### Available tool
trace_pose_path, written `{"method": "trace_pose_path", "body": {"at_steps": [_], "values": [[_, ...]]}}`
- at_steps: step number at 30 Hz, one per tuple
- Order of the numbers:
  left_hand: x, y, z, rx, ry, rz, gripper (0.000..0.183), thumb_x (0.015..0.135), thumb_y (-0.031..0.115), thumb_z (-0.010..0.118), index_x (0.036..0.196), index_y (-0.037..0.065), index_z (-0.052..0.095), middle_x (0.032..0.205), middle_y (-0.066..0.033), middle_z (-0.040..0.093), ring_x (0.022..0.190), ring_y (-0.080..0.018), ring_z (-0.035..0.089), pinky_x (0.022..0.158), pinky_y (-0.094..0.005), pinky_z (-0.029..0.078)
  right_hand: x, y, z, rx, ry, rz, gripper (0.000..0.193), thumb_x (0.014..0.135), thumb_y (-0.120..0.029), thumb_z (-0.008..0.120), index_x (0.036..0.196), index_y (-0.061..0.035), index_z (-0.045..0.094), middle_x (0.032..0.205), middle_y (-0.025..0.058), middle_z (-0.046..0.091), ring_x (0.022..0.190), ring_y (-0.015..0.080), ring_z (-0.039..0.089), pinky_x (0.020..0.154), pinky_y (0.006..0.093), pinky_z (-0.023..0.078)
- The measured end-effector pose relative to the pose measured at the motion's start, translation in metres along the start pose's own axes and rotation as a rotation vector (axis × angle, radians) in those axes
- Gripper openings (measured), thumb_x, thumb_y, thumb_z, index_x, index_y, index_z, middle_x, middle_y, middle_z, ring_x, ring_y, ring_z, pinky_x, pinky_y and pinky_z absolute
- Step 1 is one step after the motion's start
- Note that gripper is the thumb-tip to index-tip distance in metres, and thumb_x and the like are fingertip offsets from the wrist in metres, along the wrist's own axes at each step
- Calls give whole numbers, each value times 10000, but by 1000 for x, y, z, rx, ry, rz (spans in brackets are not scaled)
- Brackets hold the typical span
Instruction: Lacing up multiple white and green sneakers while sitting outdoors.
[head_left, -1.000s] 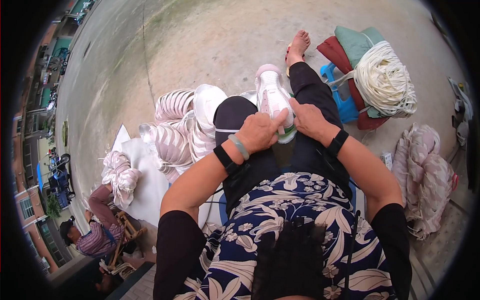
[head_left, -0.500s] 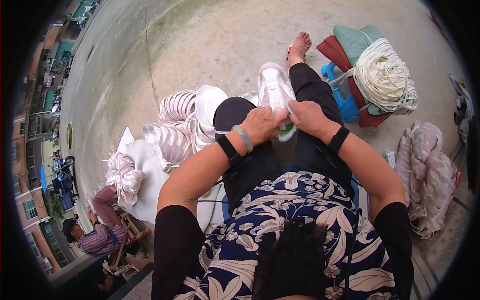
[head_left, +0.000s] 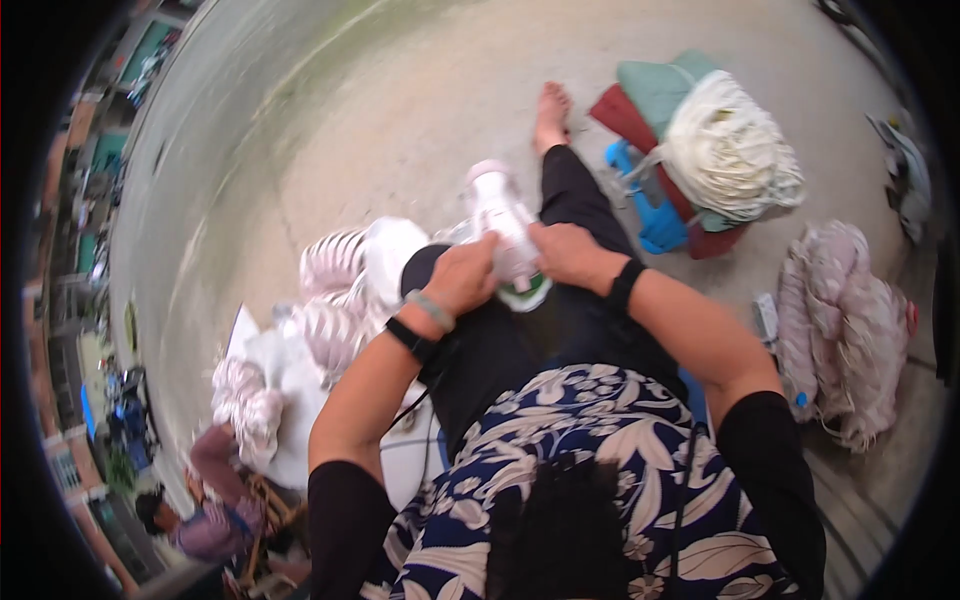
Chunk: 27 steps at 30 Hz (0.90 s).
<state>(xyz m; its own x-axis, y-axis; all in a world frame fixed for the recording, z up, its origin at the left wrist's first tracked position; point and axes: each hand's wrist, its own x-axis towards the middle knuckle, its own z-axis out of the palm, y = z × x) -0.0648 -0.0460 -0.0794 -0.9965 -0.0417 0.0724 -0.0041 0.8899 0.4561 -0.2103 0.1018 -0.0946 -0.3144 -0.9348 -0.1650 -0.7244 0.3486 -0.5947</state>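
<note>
Between my knees is a white and pink shoe upper (head_left: 495, 205), toe pointing away from me and green lining showing at its near opening. My left hand (head_left: 465, 276) is closed at the left edge of the opening. Opposite it, my right hand (head_left: 568, 254) grips the right edge. Motion blurs the fingertips, and whether they also pinch a lace cannot be made out. Beside my left knee lie nested stacks of similar pink and white uppers (head_left: 335, 262).
At the right, a blue stool (head_left: 655, 225) bears red and green cushions and a coil of cream laces (head_left: 735, 145). Bundled pink-white pieces (head_left: 840, 330) lie nearer on the right. A tied bundle (head_left: 245, 400) rests on white sheeting at left, near a seated person (head_left: 215, 525).
The whole view has shifted, with the upper and both hands now further left and lower. My hands have drawn slightly apart, to either side of the shoe upper's opening.
</note>
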Motion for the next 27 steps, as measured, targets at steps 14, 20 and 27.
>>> {"method": "trace_pose_path", "body": {"at_steps": [14, 20, 27], "values": [[7, -9, -47, -794, -89, -567, 197, 784, 149, 621, 934, 26, 593, 668, -1, 567, 558, -71, 505, 494, -192, 405, -36, 92, -67, -76, 554, -51, 137, 768, -236, 530, 798, -136, 619, 769, 107, 595, 749, 297, 587, 655, 410, 466], [-8, -1, -45, -902, -44, -705, 130, 801, 121, 604, 899, 37, 594, 699, 25, 543, 579, -41, 475, 515, -173, 386, -51, 180, -133, -305, 762, 480, 102, 742, -162, 542, 782, -119, 625, 781, 128, 576, 762, 320, 573, 663, 407, 461], [-7, -10, -33, -870, -60, -674, 170, 814, 135, 593, 952, 37, 585, 746, 27, 560, 661, -40, 493, 563, -181, 408, -27, 204, -150, -531, 779, 339, 107, 708, -101, 568, 793, -122, 628, 775, 112, 554, 803, 312, 568, 690, 396, 458]]}}
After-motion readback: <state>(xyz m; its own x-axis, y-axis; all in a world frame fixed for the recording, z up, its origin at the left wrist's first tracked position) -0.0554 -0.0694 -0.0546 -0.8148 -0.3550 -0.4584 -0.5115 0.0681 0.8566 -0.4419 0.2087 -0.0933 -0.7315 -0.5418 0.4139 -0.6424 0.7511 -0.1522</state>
